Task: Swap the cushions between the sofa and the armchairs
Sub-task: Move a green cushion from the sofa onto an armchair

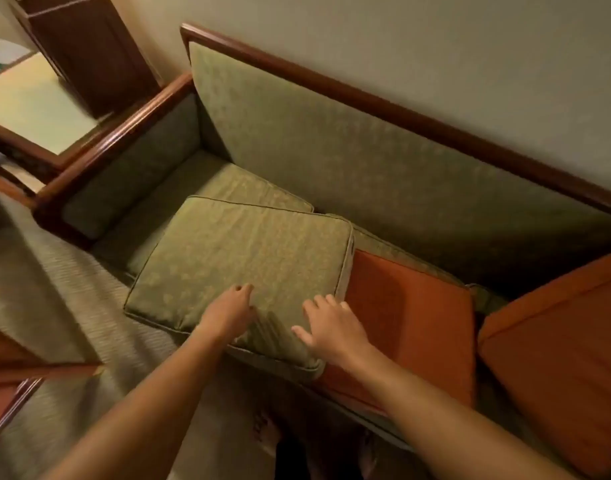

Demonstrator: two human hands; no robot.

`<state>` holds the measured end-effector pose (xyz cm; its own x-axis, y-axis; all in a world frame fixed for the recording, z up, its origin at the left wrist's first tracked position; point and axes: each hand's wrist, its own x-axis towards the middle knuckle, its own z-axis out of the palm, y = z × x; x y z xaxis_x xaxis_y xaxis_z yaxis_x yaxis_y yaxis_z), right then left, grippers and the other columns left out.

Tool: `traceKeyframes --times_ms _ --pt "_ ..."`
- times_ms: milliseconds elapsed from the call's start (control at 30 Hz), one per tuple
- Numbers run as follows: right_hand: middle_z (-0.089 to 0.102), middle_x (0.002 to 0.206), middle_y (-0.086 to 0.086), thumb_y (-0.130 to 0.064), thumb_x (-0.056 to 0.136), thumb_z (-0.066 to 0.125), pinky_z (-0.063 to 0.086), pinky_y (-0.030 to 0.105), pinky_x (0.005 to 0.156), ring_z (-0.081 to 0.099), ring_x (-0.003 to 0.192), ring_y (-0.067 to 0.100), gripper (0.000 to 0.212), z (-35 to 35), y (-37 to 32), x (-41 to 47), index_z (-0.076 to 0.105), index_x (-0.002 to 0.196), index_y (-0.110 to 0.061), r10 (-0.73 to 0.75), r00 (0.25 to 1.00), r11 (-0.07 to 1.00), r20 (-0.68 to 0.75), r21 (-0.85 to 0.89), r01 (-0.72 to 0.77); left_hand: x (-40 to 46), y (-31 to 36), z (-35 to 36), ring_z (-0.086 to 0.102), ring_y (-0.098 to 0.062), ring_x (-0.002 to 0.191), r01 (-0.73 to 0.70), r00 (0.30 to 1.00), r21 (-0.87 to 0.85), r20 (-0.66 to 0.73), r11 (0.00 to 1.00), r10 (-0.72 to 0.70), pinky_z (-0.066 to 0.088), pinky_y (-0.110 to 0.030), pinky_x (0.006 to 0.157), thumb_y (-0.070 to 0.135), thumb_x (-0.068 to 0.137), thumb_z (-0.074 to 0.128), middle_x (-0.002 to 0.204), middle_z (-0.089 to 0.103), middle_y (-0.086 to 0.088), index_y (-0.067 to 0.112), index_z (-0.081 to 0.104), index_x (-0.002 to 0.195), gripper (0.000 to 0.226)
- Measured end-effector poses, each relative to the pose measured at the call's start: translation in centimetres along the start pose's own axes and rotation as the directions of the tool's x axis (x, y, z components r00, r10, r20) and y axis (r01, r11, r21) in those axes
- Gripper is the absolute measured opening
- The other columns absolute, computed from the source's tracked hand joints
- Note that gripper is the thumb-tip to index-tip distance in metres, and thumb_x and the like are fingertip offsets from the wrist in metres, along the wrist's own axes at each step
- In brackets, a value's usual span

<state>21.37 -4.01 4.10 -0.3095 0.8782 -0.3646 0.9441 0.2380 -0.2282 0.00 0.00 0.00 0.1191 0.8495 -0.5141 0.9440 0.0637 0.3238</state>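
Observation:
A green patterned cushion (238, 268) lies askew on the seat of the wood-framed sofa (331, 150), its right edge overlapping an orange cushion (411, 317). A second orange cushion (556, 358) leans at the sofa's right end. Another green seat cushion (228, 183) lies beneath, at the sofa's left end. My left hand (229, 311) rests on the near part of the top green cushion, fingers loosely bent. My right hand (331, 327) lies flat on that cushion's near right corner with fingers spread.
A wooden side table with a pale top (30, 102) stands left of the sofa, beside a dark wooden cabinet (89, 46). Part of a wood-framed armchair (16, 386) shows at the left edge. Carpet (55, 289) covers the floor; my bare feet are below.

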Motion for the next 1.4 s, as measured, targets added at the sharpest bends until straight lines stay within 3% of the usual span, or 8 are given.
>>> traceKeyframes --times_ms 167,367,500,633,933,1067,1233,1400 --pt "0.057 0.114 0.008 -0.057 0.087 0.056 0.041 0.043 0.089 0.051 0.109 0.029 0.048 4.5 -5.0 2.5 0.052 0.112 -0.016 -0.154 0.986 0.986 0.063 -0.052 0.158 -0.8 -6.2 2.5 0.056 -0.038 0.107 0.085 0.993 0.023 -0.079 0.996 -0.083 0.049 -0.045 0.081 0.012 0.085 0.052 0.114 0.052 -0.014 0.012 0.05 0.114 0.029" --pt "0.057 0.109 0.01 -0.059 0.073 0.073 0.044 0.043 0.083 0.053 0.102 0.03 0.063 8.2 -7.2 3.5 0.051 0.112 -0.014 -0.129 0.985 0.973 0.116 -0.177 0.148 -1.3 -10.0 5.6 0.055 -0.033 0.103 0.018 0.999 0.152 -0.05 0.988 -0.01 0.048 -0.045 0.077 0.009 0.08 0.054 0.108 0.05 -0.011 0.013 0.047 0.114 0.035" --pt "0.059 0.088 0.007 -0.03 0.07 0.083 0.046 0.037 0.066 0.056 0.08 0.026 0.04 9.2 -7.2 3.7 0.054 0.093 -0.015 -0.126 0.987 0.954 0.099 -0.259 0.148 -1.2 -11.1 6.7 0.056 -0.033 0.094 -0.021 0.993 0.211 -0.106 0.977 0.045 0.049 -0.043 0.065 0.006 0.078 0.057 0.103 0.051 -0.011 0.011 0.049 0.112 0.035" --pt "0.06 0.07 0.005 -0.009 0.066 0.079 0.046 0.033 0.051 0.057 0.063 0.022 0.024 9.4 -7.4 4.2 0.057 0.075 -0.015 -0.205 0.973 0.955 0.108 -0.196 0.223 -1.0 -12.1 7.2 0.056 -0.03 0.086 -0.027 0.989 0.264 -0.134 0.964 0.065 0.049 -0.04 0.06 0.007 0.077 0.061 0.096 0.053 -0.01 0.012 0.053 0.104 0.029" --pt "0.058 0.09 0.007 -0.022 0.094 0.055 0.036 0.03 0.064 0.055 0.081 0.024 0.01 2.9 -5.1 6.9 0.051 0.092 -0.012 -0.338 0.941 0.939 -0.027 0.052 0.339 1.3 -12.8 3.9 0.059 -0.025 0.093 -0.107 0.961 0.197 -0.229 0.974 0.152 0.051 -0.037 0.068 0.018 0.081 0.07 0.106 0.06 -0.005 0.018 0.054 0.113 0.036" --pt "0.055 0.086 0.005 -0.023 0.093 0.054 0.034 0.033 0.064 0.054 0.079 0.026 0.012 -1.8 -2.8 10.5 0.048 0.088 -0.014 -0.234 0.962 0.962 -0.143 0.108 0.25 2.4 -11.4 0.6 0.057 -0.021 0.085 -0.129 0.912 0.049 -0.386 0.99 0.138 0.046 -0.034 0.066 0.021 0.086 0.067 0.096 0.061 0.001 0.022 0.058 0.099 0.016" --pt "0.057 0.085 0.006 -0.025 0.092 0.056 0.039 0.036 0.064 0.057 0.082 0.03 0.013 -6.7 1.4 16.3 0.049 0.085 -0.017 -0.052 0.961 0.981 -0.273 0.164 0.099 6.9 -6.8 -4.1 0.054 -0.022 0.093 -0.117 0.852 -0.193 -0.524 0.974 -0.002 0.045 -0.039 0.075 0.024 0.091 0.058 0.099 0.063 0.0 0.019 0.061 0.097 0.008" --pt "0.064 0.087 0.006 -0.021 0.092 0.06 0.045 0.036 0.066 0.061 0.081 0.029 0.01 -9.7 5.8 20.6 0.058 0.087 -0.013 0.108 0.908 0.972 -0.404 0.235 -0.011 12.8 -3.4 -8.9 0.049 -0.021 0.095 -0.178 0.803 -0.111 -0.591 0.978 0.079 0.04 -0.036 0.079 0.03 0.093 0.056 0.1 0.06 0.0 0.019 0.058 0.096 0.011"
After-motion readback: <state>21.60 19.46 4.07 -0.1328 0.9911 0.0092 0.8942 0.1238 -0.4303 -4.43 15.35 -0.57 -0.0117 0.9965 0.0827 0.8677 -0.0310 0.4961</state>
